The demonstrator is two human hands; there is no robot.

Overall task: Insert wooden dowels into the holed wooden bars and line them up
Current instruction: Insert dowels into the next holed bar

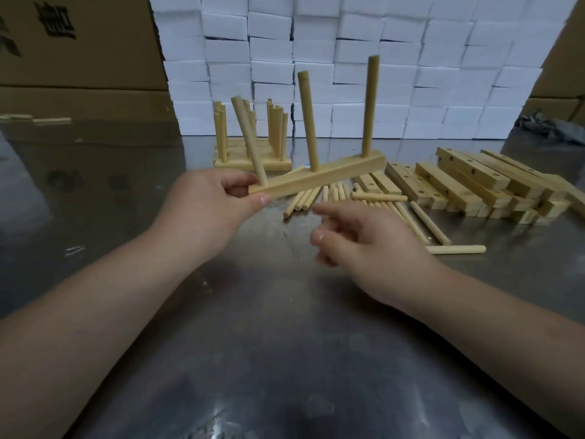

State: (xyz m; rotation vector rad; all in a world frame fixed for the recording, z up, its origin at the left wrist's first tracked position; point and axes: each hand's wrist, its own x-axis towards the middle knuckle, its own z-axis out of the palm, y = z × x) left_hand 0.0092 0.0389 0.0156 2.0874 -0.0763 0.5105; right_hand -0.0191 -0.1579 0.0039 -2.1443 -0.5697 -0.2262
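My left hand (205, 201) pinched one end of the bar (323, 179), three dowels (308, 122) standing in it, while my right hand (367, 248) hovered empty, fingers loosely curled, near the loose dowels (305, 199).

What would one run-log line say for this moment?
left hand: holds bar, three dowels in, nearest leaning | right hand: empty, near loose dowels | finished bars: lined up behind | holed bars: piled right

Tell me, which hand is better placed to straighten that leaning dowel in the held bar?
Probably the right hand: it holds nothing and hovers near the bar. The left hand is busy gripping the bar's end beside the leaning dowel.
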